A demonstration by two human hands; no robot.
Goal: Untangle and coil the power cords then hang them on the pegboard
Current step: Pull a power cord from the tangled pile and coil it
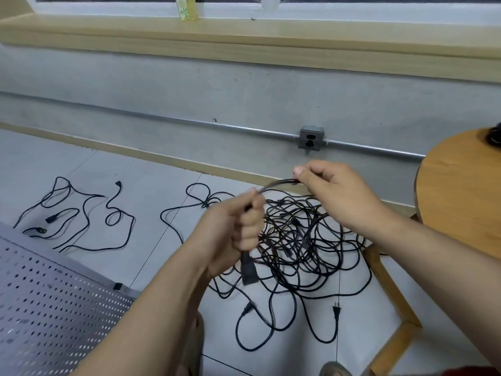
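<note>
Both hands are on one black power cord (279, 182). The left hand (238, 226) is fisted round it just above its connector (248, 270), which dangles below, and the right hand (333, 191) pinches the same cord a bit further along between thumb and fingertips. So we're early, I'd say.

The pegboard (40, 294) lies at lower left with no coil on it that I can see. Behind the hands, most of the cords sit in one big knotted pile (298, 240) on the floor tiles (151, 202) (proper spaghetti), with plugs (336, 312) poking out at the near edge. Further left, a couple of cords (49, 220) lie apart from the pile, loose and not coiled. Coiling and hanging are all left to do, looks like.
</note>
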